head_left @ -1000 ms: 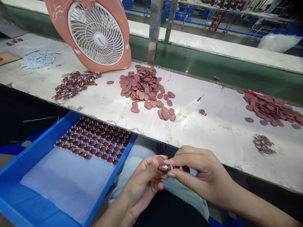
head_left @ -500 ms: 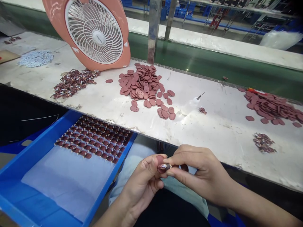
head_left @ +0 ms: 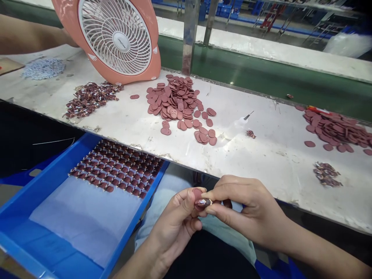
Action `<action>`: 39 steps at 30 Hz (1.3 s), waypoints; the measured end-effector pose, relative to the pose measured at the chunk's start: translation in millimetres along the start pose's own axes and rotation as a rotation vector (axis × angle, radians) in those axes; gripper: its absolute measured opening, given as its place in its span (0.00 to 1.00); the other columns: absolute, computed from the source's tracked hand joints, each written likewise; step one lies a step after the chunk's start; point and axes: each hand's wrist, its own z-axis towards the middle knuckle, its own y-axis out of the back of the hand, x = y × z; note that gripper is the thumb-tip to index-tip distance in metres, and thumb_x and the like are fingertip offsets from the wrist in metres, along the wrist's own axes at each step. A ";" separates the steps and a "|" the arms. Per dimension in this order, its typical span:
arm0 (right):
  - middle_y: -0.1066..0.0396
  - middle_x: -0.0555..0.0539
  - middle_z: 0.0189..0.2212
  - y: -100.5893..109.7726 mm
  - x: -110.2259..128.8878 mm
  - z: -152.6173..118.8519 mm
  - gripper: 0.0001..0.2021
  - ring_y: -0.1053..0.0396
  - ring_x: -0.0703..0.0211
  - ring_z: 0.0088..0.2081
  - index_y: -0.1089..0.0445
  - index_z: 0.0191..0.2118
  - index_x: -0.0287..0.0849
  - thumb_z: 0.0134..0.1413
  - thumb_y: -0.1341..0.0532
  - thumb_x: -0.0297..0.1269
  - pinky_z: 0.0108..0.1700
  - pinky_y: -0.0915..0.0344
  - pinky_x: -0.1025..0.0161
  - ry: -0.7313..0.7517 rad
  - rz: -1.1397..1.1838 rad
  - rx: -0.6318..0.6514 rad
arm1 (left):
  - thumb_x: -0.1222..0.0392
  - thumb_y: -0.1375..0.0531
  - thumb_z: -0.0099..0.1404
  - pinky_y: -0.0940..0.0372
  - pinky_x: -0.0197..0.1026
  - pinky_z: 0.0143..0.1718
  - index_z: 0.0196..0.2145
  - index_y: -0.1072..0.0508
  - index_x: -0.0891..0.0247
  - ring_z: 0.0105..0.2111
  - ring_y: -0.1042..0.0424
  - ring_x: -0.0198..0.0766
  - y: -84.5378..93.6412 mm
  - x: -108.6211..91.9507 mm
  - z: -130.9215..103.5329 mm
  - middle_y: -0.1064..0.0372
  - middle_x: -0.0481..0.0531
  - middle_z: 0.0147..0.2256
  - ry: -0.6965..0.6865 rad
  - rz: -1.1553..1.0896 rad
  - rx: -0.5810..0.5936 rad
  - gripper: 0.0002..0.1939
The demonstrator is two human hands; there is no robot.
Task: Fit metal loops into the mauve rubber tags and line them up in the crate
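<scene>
My left hand [head_left: 177, 221] and my right hand [head_left: 247, 211] meet over my lap, below the table edge. Between their fingertips they pinch one small reddish-brown oval piece [head_left: 202, 200]; both thumbs and forefingers press on it. To the left a blue tray [head_left: 43, 182] lined with white sheet holds several rows of finished dark red pieces [head_left: 116, 170]. On the table a heap of reddish-brown ovals [head_left: 177, 102] lies straight ahead.
A pink fan [head_left: 116, 37] stands at the back left, with another person's arm [head_left: 26, 37] reaching behind it. A pile of small dark parts [head_left: 90, 99], a clear glue bottle [head_left: 240, 122], a second oval heap [head_left: 334, 128] and a small parts pile [head_left: 327, 174] lie on the white table [head_left: 276, 155].
Another person's arm has come into view at the top left behind the fan. My hands stay together on the same piece, barely shifted.
</scene>
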 end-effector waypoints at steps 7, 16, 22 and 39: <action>0.27 0.50 0.28 2.2 2.5 2.1 0.03 0.31 0.67 0.29 0.24 0.37 0.41 0.61 0.36 0.29 0.32 0.35 0.68 -0.005 0.007 0.004 | 0.53 0.26 0.51 0.34 0.23 0.20 0.33 0.18 0.65 0.22 0.28 0.26 -1.8 -1.0 -1.9 0.25 0.47 0.24 -0.001 -0.012 0.008 0.14; 0.26 0.51 0.27 8.8 1.7 8.9 0.03 0.30 0.68 0.27 0.24 0.34 0.42 0.59 0.35 0.29 0.29 0.35 0.70 -0.058 -0.055 0.003 | 0.53 0.28 0.54 0.32 0.23 0.22 0.32 0.19 0.65 0.23 0.25 0.26 -5.5 0.1 7.0 0.24 0.47 0.26 0.007 -0.071 0.092 0.13; 0.25 0.53 0.28 10.4 -5.1 6.2 0.05 0.30 0.68 0.29 0.22 0.38 0.46 0.56 0.31 0.31 0.30 0.34 0.71 -0.083 -0.032 -0.001 | 0.56 0.32 0.61 0.31 0.23 0.22 0.30 0.20 0.66 0.24 0.25 0.26 -6.0 2.3 10.3 0.25 0.47 0.26 0.006 -0.076 0.096 0.09; 0.27 0.52 0.27 8.6 -4.8 4.7 0.02 0.31 0.68 0.27 0.24 0.33 0.42 0.57 0.33 0.31 0.28 0.35 0.70 -0.096 0.001 -0.020 | 0.54 0.28 0.54 0.30 0.23 0.23 0.30 0.19 0.65 0.25 0.23 0.26 -5.9 3.5 8.0 0.22 0.45 0.26 -0.010 -0.091 0.128 0.11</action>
